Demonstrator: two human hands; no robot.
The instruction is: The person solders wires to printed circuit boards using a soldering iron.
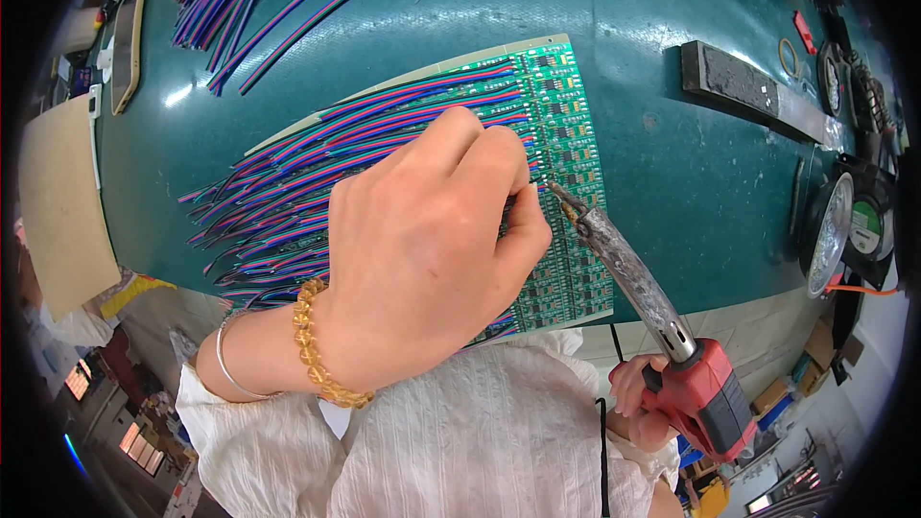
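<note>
My left hand [432, 221] is closed in a pinch over a green circuit board panel [593, 278], its fingertips at the end of a wire strip beside the soldering tip. Most of that strip is hidden under my hand. Many flat strips of blue, red, green and black wire [288, 168] fan out leftward from the board, their right ends along its rows of small components. In my right hand [641, 403] is a soldering gun [710, 393] with a red and black handle. Its long metal barrel slants up and left, and the dark tip meets the board close to my left fingertips.
Loose wire strips [225, 0] lie in a bundle at the far left of the green table [662, 182]. At right are a dark block with a metal bar [729, 82], a round metal dish [830, 235] and a small fan [871, 211]. Cardboard [67, 201] stands at left.
</note>
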